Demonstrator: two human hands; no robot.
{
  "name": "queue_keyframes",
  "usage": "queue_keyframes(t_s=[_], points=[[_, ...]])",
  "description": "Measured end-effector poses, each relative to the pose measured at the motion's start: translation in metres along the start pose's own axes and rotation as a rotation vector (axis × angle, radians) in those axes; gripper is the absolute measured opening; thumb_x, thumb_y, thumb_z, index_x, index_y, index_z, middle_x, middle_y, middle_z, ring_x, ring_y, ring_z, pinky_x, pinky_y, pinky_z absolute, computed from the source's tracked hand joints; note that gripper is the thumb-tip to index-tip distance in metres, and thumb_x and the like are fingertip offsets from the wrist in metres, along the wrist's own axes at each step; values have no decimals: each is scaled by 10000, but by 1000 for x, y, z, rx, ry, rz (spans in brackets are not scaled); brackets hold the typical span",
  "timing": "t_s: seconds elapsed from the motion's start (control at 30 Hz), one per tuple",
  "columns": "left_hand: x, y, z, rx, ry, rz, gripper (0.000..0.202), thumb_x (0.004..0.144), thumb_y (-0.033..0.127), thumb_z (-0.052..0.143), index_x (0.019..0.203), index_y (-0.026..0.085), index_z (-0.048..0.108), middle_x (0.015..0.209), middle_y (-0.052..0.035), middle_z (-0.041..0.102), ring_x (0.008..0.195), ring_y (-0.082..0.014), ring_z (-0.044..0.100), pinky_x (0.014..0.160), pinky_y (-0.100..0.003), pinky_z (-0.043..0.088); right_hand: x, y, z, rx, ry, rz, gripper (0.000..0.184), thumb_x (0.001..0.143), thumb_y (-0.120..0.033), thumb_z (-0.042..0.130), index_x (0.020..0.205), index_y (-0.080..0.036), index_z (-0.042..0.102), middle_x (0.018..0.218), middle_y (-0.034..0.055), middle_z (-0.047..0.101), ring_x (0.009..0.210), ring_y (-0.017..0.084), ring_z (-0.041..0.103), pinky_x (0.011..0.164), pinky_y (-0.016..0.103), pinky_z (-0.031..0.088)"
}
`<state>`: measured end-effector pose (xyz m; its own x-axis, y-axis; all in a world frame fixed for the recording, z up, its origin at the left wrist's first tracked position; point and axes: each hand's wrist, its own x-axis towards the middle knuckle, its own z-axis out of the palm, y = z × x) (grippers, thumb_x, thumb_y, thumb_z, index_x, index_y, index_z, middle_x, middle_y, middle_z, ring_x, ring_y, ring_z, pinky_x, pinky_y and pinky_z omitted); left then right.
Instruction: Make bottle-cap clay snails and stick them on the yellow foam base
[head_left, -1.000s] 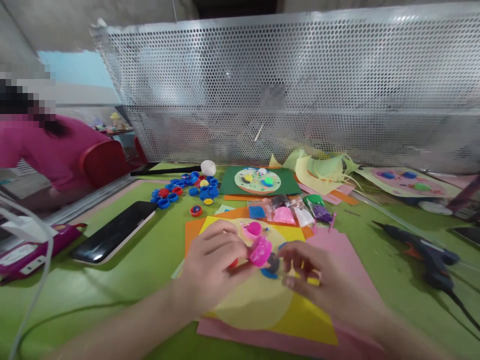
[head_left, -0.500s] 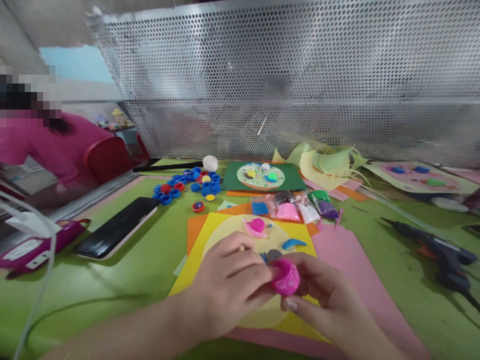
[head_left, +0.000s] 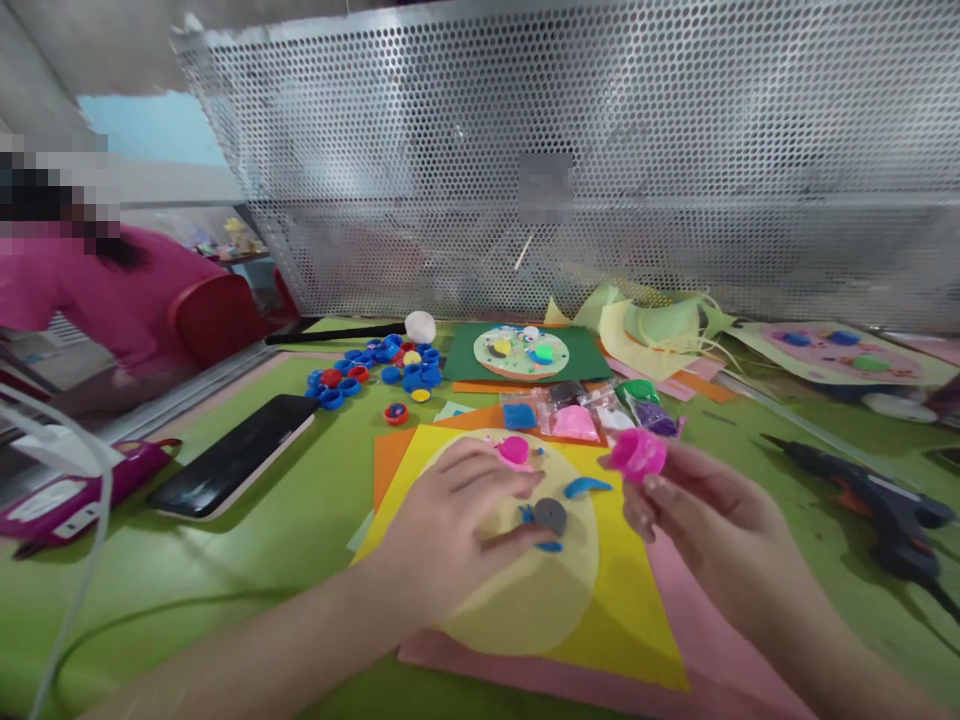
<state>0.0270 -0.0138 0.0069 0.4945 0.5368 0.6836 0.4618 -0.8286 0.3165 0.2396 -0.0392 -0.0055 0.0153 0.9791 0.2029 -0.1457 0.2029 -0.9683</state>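
Observation:
Fingertips of my right hand (head_left: 705, 510) grip a small, glossy, crinkled bag of pink clay (head_left: 639, 455), raised above the paper's right side. My left hand (head_left: 457, 520) hovers over a pale yellow paper oval (head_left: 525, 620), thumb and fingers apart with nothing between them. Just by its thumb lies a grey clay disc (head_left: 550, 516) with blue bits around it. Beyond the fingers is a pink clay snail (head_left: 514, 451), partly hidden. A curved blue clay strip (head_left: 587, 487) lies between the hands. Under the oval is a yellow sheet (head_left: 637, 620).
Several clay bags (head_left: 576, 422) lie behind the sheet, near a decorated oval on green card (head_left: 589, 355). Bottle caps (head_left: 390, 350) cluster back left, beside a phone (head_left: 240, 455) and power strip (head_left: 82, 500). A glue gun (head_left: 877, 500) lies right. One person (head_left: 127, 290) sits far left.
My right hand has moved right and away from me with the pink clay bag. My left hand has come off the bag and spread its fingers, uncovering the grey disc.

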Motion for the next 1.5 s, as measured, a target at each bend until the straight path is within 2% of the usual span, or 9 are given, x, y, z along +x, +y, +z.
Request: queue_keyframes(t_s=[0.13, 0.2, 0.4, 0.5, 0.6, 0.8, 1.03, 1.3, 1.5], points=[[3, -10, 4, 42, -228, -311, 288, 751, 298, 651, 1018, 201, 606, 1038, -71, 654, 985, -228, 584, 860, -368, 473, 21, -6, -20, -20, 160, -75, 193, 709, -366, 693, 812, -214, 634, 631, -11, 526, 530, 100, 462, 460, 220, 418], [9, -12, 8, 60, -342, -382, 357, 781, 295, 607, 1125, 216, 554, 1155, -80, 602, 1068, -244, 550, 902, -389, 443, 29, -7, -26, -53, 189, -82, 194, 715, -370, 683, 800, -208, 618, 634, -18, 511, 532, 96, 455, 476, 223, 423], [43, -5, 32, 109, -572, -339, 456, 785, 345, 582, 1199, 182, 486, 978, -99, 663, 904, -266, 619, 746, -355, 479, 41, 2, -33, -193, 175, -47, 273, 716, -411, 651, 830, -165, 614, 651, 3, 560, 569, 122, 512, 541, 259, 455], [59, -6, 52, 128, -624, -314, 595, 755, 328, 620, 1268, 100, 424, 1030, -184, 641, 980, -342, 585, 757, -406, 459, 44, 6, -34, -272, 175, -39, 292, 698, -413, 648, 821, -150, 613, 644, 2, 560, 543, 121, 510, 522, 258, 441], [65, -10, 68, 85, -686, -289, 617, 726, 321, 660, 1265, 115, 444, 971, -164, 677, 953, -346, 605, 741, -397, 462, 48, 10, -37, -322, 185, -49, 311, 695, -425, 633, 831, -146, 607, 645, 1, 555, 531, 121, 508, 502, 253, 424], [63, -7, 74, -79, -636, -364, 482, 707, 151, 645, 1177, 176, 542, 916, -106, 699, 906, -307, 624, 740, -384, 452, 53, 11, -44, -364, 190, -88, 334, 716, -415, 600, 895, -133, 594, 686, 13, 572, 537, 117, 512, 516, 252, 432], [63, -9, 46, -553, -489, -632, 302, 811, 240, 543, 1108, 188, 553, 1063, -85, 643, 789, -162, 660, 551, -223, 472, 44, 1, -37, -434, 163, -174, 313, 753, -382, 578, 951, -140, 577, 817, 51, 600, 597, 125, 522, 567, 266, 444], [33, -14, 16, -903, -456, -1011, 381, 780, 474, 574, 973, 159, 665, 1029, -123, 677, 768, -160, 659, 439, -158, 383, 22, 3, -21, -523, -19, -220, 283, 790, -353, 563, 1029, -203, 564, 870, 39, 592, 727, 154, 549, 643, 279, 469], [21, -8, 2, -1173, -470, -1113, 465, 603, 137, 780, 1046, 177, 644, 1041, -74, 675, 593, -58, 603, 488, -144, 438, 12, -1, -12, -552, -114, -207, 253, 819, -328, 528, 1040, -204, 535, 888, 46, 593, 749, 158, 558, 633, 282, 476]])
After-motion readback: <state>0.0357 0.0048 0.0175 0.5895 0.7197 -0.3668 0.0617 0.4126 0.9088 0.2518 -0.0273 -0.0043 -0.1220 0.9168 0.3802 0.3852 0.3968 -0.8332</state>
